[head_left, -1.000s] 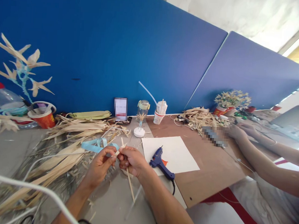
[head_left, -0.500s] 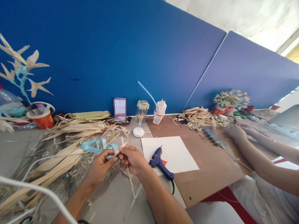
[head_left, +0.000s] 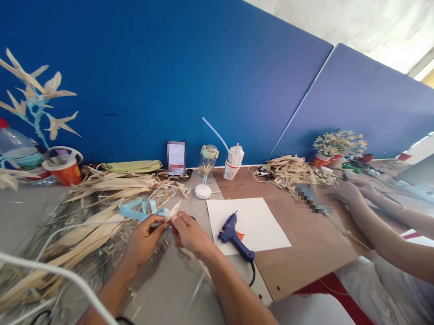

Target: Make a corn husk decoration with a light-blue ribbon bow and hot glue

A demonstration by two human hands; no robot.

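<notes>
My left hand [head_left: 144, 238] and my right hand [head_left: 192, 233] meet over the grey table, fingertips nearly touching. Both pinch a small pale corn husk piece [head_left: 172, 211], its pointed tips sticking up above my fingers. A light blue ribbon [head_left: 136, 211] curls out on the left, next to my left fingertips; whether it is gripped too, I cannot tell. Below my right hand a thin pale stick [head_left: 204, 269] shows in part; my hand and forearm hide the rest. A blue glue gun [head_left: 231, 232] lies to the right of my right hand, on white paper [head_left: 268, 228].
Dried corn husks [head_left: 100, 239] spread at left, crossed by a white cable [head_left: 62, 273]. Behind stand a phone [head_left: 176, 158], a clear jar [head_left: 207, 157], a small husk flower on a white base [head_left: 203, 191] and a paper cup [head_left: 231, 171]. Another person's arms [head_left: 374, 214] rest at right.
The stick, earlier upright through my right hand with its top showing, now lies lower and mostly hidden. The husk piece is turned more upright between my fingertips. The view has shifted slightly.
</notes>
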